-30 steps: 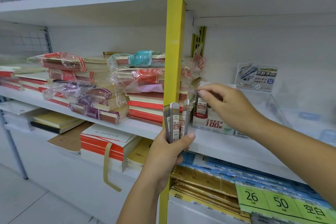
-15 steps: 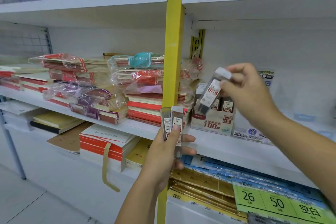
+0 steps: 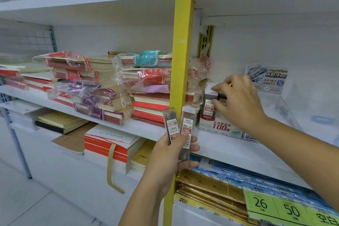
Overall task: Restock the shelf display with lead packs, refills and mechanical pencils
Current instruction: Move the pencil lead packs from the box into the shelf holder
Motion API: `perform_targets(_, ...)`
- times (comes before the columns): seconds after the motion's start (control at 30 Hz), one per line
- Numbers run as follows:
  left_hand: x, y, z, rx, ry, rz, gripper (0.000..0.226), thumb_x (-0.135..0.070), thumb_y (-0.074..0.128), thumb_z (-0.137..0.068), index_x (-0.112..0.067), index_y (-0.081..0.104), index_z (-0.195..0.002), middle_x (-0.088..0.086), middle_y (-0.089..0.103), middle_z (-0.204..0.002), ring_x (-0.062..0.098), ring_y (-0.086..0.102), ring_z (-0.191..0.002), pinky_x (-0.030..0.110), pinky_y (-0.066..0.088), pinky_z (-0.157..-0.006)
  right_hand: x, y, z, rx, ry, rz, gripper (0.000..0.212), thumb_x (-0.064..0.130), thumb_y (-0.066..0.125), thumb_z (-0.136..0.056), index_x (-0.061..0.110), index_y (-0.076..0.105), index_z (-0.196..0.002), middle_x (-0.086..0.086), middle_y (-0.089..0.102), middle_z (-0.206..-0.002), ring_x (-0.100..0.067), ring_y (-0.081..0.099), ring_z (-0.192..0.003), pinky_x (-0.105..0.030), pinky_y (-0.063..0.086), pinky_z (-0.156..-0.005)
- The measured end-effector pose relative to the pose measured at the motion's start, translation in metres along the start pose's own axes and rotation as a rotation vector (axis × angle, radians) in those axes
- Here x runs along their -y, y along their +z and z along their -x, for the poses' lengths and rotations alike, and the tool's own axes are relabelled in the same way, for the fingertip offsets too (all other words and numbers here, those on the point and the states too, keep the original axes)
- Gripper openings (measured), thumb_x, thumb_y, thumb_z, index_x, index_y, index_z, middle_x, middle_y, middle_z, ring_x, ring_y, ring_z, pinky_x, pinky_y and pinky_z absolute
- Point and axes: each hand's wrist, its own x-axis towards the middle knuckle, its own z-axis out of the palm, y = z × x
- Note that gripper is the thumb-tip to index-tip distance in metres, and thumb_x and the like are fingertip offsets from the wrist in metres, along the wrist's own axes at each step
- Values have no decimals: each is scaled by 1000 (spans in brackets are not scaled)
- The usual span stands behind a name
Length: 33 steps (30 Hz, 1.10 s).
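I am standing at a white shelf (image 3: pixel 229 150) divided by a yellow post (image 3: pixel 180 60). My left hand (image 3: pixel 170 159) is sitting at about 6 o'clock in view, fingers closed around two clear lead packs (image 3: pixel 180 130); both are standing upright and fanning slightly apart at the top, thumb pressing across their labels. The left one is showing dark leads through its upper part, the right one is reading 0.5 HB with a red 100 mark. My right hand (image 3: pixel 238 102) is reaching in from 4 o'clock, fingertips (image 3: pixel 215 88) pinching the white cap of a third lead pack (image 3: pixel 210 102) and thumb resting against its label; that pack is standing upright in a small display box (image 3: pixel 220 128), touching it, with other packs just behind, partly hidden by my hand. The box is sitting on the shelf just to the 3 o'clock side of the post. A printed card (image 3: pixel 267 79) is leaning at the shelf back at 2 o'clock. Stacks of wrapped notebooks (image 3: pixel 146 86) are lying at 9 o'clock of the post. Green price tags (image 3: pixel 275 205) are showing at 5 o'clock.
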Motion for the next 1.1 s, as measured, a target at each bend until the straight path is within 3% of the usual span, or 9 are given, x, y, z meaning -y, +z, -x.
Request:
perform_targets(0.13,-2,0,2,53,39,-38,41,-44,65,-82,-28,63,-119,0,77,-104,17,74,-95,25,58,-58,5,-8,8,-18,-8,-45,37,34,61,-89,19,62,-123,-4,53,-117,-22,39,-110,-35,34,-91)
perform_targets(0.2,-2,1,2,76,44,-62,38,-45,64,-84,-30,63,-119,-1,77,-105,16,74,-96,24,58,-60,17,-17,18,17,11,-345,36,35,53,-93,22,60,-125,2,56,-111,-11,46,-102,-19,36,-83)
perform_targets(0.3,-2,4,3,127,50,-75,26,-45,64,-86,-36,70,-110,2,76,-107,19,74,-97,24,58,-61,38,-26,38,322,142,-914,29,37,57,-92,35,57,-121,13,65,-97,-3,59,-81,-9,42,-66)
perform_targets(0.43,-3,12,6,167,16,-63,31,-48,56,-93,-35,62,-120,3,76,-110,22,73,-100,28,59,-64,39,-35,43,341,267,-1104,25,16,62,-91,31,58,-111,9,73,-87,-6,65,-66,-11,44,-53)
perform_targets(0.53,-3,12,4,150,19,-57,25,-37,43,-104,-41,44,-128,1,76,-109,22,74,-98,32,61,-65,23,-52,23,41,315,-1052,25,18,61,-92,38,49,-99,7,70,-90,0,66,-71,-11,50,-56)
perform_targets(0.63,-3,11,4,85,55,-75,20,-32,46,-104,-39,51,-121,-3,76,-105,20,75,-94,33,61,-62,12,-62,3,-125,165,-828,26,19,61,-93,39,44,-97,8,68,-88,0,63,-74,-13,49,-59)
perform_targets(0.77,-1,7,1,-27,86,-62,13,-29,60,-98,-37,69,-103,-4,74,-94,18,75,-87,29,59,-59,8,-49,-8,-34,66,-565,28,24,62,-92,39,41,-102,7,69,-84,-12,64,-72,-34,52,-61)
perform_targets(0.9,-1,2,1,-41,123,-85,19,-30,63,-95,-46,73,-96,-12,72,-86,14,75,-79,23,56,-56,7,-31,-9,20,66,-539,29,24,65,-90,38,43,-102,14,63,-78,2,58,-69,-21,46,-59)
perform_targets(1.1,3,-6,-3,-44,127,-178,16,-35,59,-98,-46,68,-104,-7,68,-74,8,63,-69,18,47,-53,2,-15,-9,57,66,-400,27,28,70,-85,28,55,-107,10,57,-95,-9,55,-81,-32,47,-72)
